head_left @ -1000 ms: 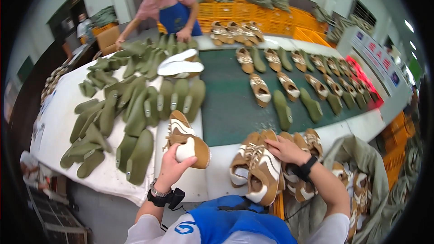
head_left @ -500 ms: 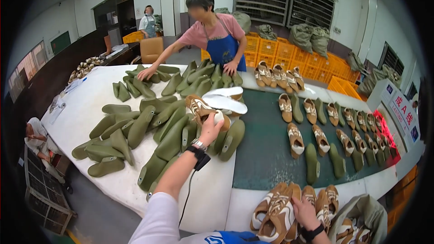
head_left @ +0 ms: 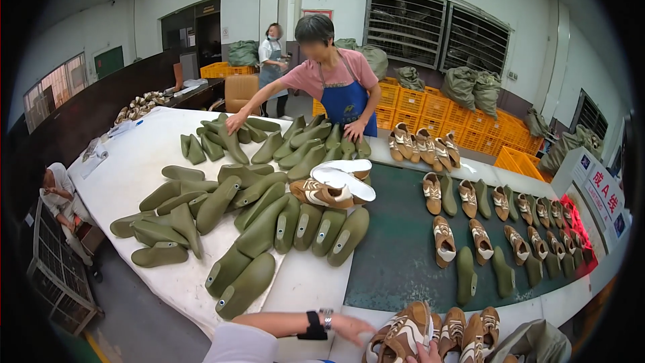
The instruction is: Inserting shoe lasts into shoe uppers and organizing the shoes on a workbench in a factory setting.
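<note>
My left hand point(head_left: 351, 329) reaches across the white table edge toward a group of brown and white sneakers, its fingers stretched out and holding nothing. At the bottom of the view my right hand point(head_left: 426, 353) grips a brown sneaker point(head_left: 408, 331); part of that hand is cut off by the lower edge. More brown sneakers point(head_left: 474, 333) stand close beside it. Ahead of my left arm lie green shoe lasts point(head_left: 250, 282) in a loose heap. A brown sneaker point(head_left: 321, 193) and white insoles point(head_left: 344, 181) rest on top of lasts.
A dark green conveyor belt point(head_left: 396, 275) carries rows of sneakers and lasts. Across the white table point(head_left: 134, 161) a co-worker point(head_left: 346, 87) in a blue apron touches lasts with both hands. A grey-green sack point(head_left: 537, 343) stands near right; orange crates point(head_left: 430, 111) line the back.
My left hand has left the sneaker on the lasts and moved back toward the near sneakers. My right hand stays by them, lower in view. The co-worker has lifted a last; another person has stepped sideways.
</note>
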`<action>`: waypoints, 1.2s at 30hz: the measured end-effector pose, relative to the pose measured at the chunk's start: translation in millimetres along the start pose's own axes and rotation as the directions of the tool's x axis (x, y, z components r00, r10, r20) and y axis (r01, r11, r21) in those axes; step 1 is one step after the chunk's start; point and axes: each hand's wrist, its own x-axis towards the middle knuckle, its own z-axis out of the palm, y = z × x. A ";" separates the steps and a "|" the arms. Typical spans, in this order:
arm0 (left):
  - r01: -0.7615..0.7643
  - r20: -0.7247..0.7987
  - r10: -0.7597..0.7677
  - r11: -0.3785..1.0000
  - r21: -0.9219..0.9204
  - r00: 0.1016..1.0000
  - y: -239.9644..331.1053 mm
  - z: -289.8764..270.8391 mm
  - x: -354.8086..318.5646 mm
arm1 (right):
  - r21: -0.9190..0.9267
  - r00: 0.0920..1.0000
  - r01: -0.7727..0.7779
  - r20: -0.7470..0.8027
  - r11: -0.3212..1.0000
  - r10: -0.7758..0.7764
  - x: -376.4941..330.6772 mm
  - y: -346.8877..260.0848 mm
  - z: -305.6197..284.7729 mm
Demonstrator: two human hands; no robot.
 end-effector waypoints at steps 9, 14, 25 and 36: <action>0.165 -0.255 -0.139 0.983 0.083 0.957 42.2 26.7 -50.6 | -0.019 0.926 0.293 -0.242 0.956 -0.288 5.0 -21.3 21.2; 0.488 -0.772 -0.160 0.847 0.213 0.615 -1.4 11.0 -147.6 | -0.092 0.939 0.291 -0.163 0.952 -0.302 4.7 -23.2 34.2; 0.619 -0.859 -0.512 0.664 -0.420 -0.034 -51.4 85.9 -296.3 | -0.167 0.957 0.257 -0.091 0.952 -0.275 1.3 -34.2 42.8; 0.499 -0.752 -0.464 0.841 -0.209 0.468 -16.3 83.1 -231.8 | -0.118 0.963 0.235 -0.105 0.965 -0.247 8.1 -33.3 36.7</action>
